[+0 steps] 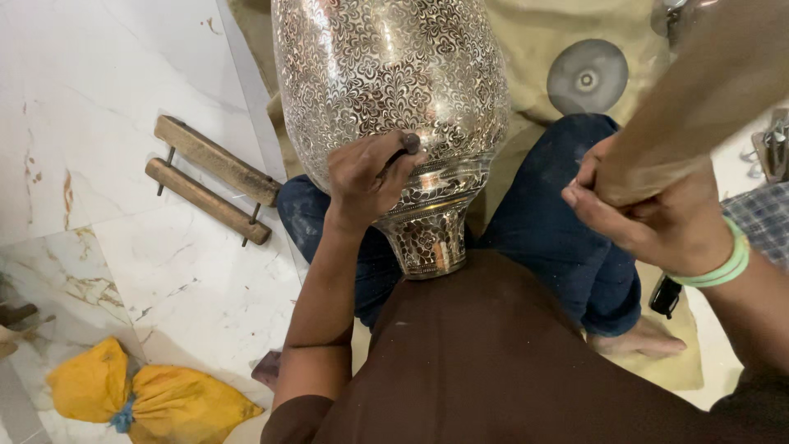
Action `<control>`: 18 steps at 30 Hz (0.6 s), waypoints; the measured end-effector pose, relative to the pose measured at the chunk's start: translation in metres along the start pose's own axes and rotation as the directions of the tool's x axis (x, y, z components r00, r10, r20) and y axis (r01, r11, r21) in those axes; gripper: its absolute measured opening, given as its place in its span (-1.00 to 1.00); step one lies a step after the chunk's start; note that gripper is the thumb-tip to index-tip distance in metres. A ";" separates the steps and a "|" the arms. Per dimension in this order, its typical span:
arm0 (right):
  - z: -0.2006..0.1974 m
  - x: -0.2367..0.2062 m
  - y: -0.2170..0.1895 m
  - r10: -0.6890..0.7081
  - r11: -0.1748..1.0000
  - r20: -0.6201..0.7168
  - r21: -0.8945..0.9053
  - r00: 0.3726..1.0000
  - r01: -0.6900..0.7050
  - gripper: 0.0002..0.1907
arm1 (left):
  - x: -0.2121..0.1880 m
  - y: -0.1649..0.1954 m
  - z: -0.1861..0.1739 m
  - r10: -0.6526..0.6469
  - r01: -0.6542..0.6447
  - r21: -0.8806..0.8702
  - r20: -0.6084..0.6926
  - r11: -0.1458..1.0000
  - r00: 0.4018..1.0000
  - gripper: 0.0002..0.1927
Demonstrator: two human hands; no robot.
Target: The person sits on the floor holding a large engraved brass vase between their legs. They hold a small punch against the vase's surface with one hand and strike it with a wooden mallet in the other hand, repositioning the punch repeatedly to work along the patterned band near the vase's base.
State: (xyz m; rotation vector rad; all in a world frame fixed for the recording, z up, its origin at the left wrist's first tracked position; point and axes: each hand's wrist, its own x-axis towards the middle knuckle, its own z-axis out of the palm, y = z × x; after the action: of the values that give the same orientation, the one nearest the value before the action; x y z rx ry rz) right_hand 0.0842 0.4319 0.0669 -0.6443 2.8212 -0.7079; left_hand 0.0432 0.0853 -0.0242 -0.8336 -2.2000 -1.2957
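A large silvery metal vase [386, 74] with dense engraved floral patterning lies between my legs, its narrow neck [427, 238] pointing at my belly. My left hand [366, 181] rests on the vase's shoulder and is closed on a thin dark metal punch [408, 145] whose tip sits against the surface. My right hand [649, 218], with a green band on the wrist, is raised at the right and grips a thick wooden mallet handle [699, 99] that runs up out of view.
A wooden clamp of two bars [209, 177] lies on the white marble floor at the left. A tied yellow cloth bundle [148, 399] sits at the lower left. A grey round disc [587, 76] rests on the beige mat behind my knee. Metal tools [772, 148] lie at the right edge.
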 end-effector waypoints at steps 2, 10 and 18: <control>0.001 -0.003 0.000 -0.036 0.998 -0.034 -0.055 0.999 0.034 -0.23 | 0.003 0.002 -0.001 0.013 -0.013 -0.003 0.004 1.000 1.000 -0.67; 0.009 -0.015 -0.032 0.075 0.985 -0.014 -0.152 0.997 -0.077 -0.21 | 0.019 0.007 -0.014 -0.014 0.032 -0.078 0.228 0.996 0.974 -0.81; 0.054 -0.037 -0.005 0.281 0.960 -0.088 0.036 0.956 -0.279 -0.08 | 0.029 0.008 -0.031 -0.176 0.227 -0.109 0.349 0.968 0.920 -0.71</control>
State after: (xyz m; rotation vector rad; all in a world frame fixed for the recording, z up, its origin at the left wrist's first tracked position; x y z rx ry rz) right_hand 0.1333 0.4221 0.0241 -0.2037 2.8981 -0.7311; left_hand 0.0301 0.0681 0.0137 -0.9654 -2.5374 -1.5253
